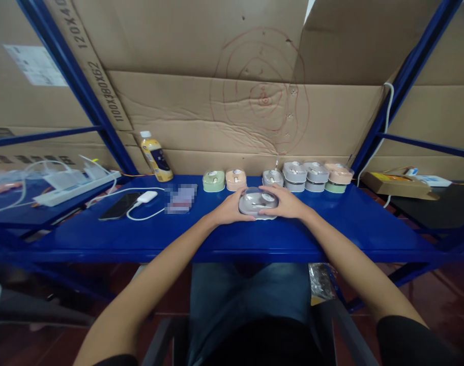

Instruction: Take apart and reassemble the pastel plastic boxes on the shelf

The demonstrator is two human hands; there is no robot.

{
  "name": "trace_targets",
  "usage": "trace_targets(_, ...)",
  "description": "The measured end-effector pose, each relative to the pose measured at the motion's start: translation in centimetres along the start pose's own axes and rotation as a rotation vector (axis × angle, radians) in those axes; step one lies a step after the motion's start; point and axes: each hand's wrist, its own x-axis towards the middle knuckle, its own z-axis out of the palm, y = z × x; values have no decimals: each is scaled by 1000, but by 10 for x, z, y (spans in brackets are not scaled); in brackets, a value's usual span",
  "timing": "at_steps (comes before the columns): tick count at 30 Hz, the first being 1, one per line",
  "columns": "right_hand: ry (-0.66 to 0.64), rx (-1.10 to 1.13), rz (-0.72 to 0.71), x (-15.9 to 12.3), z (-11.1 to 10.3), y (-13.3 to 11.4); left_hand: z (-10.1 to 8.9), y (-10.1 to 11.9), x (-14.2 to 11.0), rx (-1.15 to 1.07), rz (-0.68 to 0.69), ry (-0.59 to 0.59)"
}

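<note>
Gray box [255, 202] — one, clasped by two hands [232, 207], three box stacks [316, 174] behind

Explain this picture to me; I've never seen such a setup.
There is no robot here: a person's bare left hand and right hand do the work, seen by a head-worn camera looking forward and down. Between them they hold a gray clear-lidded box at a blue table. Behind stand a green box, a peach box, another gray box and three two-high stacks. To the left are a yellow-labelled drink bottle and a dark phone. Cardboard backs everything.
</note>
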Motion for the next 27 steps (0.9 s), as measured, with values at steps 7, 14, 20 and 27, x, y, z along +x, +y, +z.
trace_targets(7,-71,-56,-36,7,15,-3,10,2,3,-78,-68,34)
trace_targets(14,-134,-55,6,9,16,2,14,-3,4,-56,-87,5)
trace_targets(20,-160,-45,36,9,19,4,3,-6,2,19,33,-63)
trace_targets(27,-132,79,152,2,12,18,0,-2,-2,121,66,-12)
